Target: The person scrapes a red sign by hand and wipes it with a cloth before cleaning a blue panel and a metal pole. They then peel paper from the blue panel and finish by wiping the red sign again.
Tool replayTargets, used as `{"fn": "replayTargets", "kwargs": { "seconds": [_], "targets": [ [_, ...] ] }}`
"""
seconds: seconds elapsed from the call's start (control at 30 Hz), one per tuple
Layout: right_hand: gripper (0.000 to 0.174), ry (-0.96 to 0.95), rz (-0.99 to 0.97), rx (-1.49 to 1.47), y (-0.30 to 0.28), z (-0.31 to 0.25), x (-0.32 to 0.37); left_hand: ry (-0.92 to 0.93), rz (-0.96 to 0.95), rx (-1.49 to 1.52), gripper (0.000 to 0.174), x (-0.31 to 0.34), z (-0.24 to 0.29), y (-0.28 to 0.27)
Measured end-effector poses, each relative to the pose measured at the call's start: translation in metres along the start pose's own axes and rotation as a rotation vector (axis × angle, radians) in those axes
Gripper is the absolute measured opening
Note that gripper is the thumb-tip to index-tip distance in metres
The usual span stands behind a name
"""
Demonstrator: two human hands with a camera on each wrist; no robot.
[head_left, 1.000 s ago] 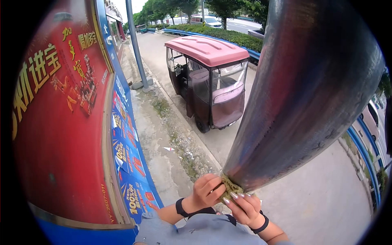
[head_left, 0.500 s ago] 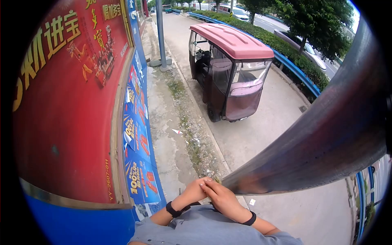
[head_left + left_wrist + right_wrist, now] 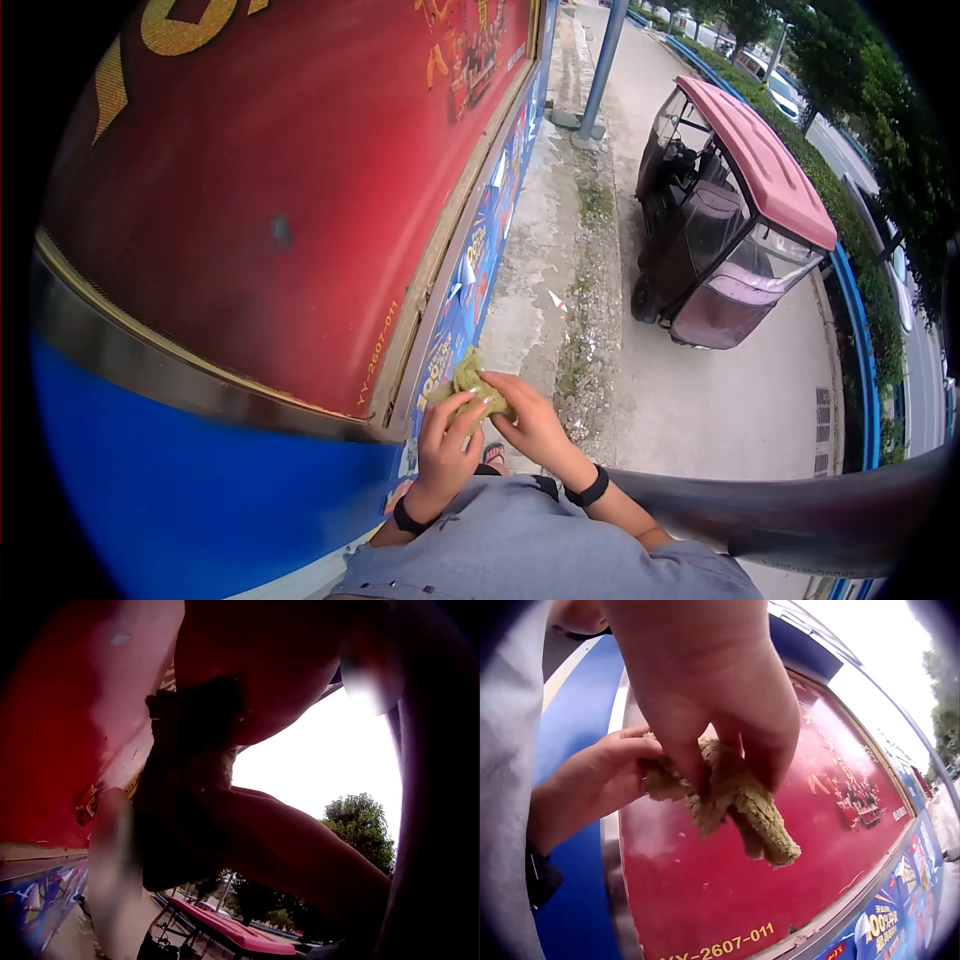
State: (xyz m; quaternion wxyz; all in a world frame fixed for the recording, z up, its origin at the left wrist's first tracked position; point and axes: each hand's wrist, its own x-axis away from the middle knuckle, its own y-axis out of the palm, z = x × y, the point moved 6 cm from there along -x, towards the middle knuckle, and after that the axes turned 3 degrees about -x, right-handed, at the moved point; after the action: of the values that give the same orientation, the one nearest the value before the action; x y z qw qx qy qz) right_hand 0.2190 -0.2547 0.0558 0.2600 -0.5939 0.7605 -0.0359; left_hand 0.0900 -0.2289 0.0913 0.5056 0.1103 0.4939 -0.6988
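Observation:
A fuzzy yellow-green cloth (image 3: 468, 378) is bunched up between both hands, in front of the person's body. The left hand (image 3: 449, 452) pinches its near side with the fingertips. From the other side the right hand (image 3: 533, 424) grips it between thumb and fingers. In the right wrist view, a folded end of the cloth (image 3: 763, 821) hangs out below the right hand (image 3: 712, 697), while the left hand (image 3: 592, 780) holds the opposite end. Only a dark outline of hands and cloth shows in the left wrist view.
A large red sign panel (image 3: 260, 230) with a blue base (image 3: 200, 480) stands at the left. To the right a thick metal pole (image 3: 800, 510) passes close by the right forearm. Beyond are a gravel strip (image 3: 590, 350) and a parked three-wheeler with a pink roof (image 3: 765, 160).
The head view has turned toward the red panel. Both hands have come away from the pole to the left, with the cloth, which was hidden half a second ago and shows again.

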Motion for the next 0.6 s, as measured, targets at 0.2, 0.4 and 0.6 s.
{"fn": "replayTargets", "kwargs": {
  "seconds": [0.2,0.4,0.6],
  "targets": [
    [0.060,-0.386,-0.266,-0.394,0.111,-0.076,-0.057,0.201,0.484,-0.439,0.022,0.019,0.008,-0.098],
    [0.069,-0.531,-0.282,-0.317,0.134,-0.148,-0.057,0.144,0.902,-0.550,0.010,0.040,0.005,-0.142],
    [0.064,-0.340,-0.517,-0.425,0.159,-0.076,-0.062,-0.168,0.505,-0.636,0.023,0.040,-0.015,-0.108]
  ]
}}
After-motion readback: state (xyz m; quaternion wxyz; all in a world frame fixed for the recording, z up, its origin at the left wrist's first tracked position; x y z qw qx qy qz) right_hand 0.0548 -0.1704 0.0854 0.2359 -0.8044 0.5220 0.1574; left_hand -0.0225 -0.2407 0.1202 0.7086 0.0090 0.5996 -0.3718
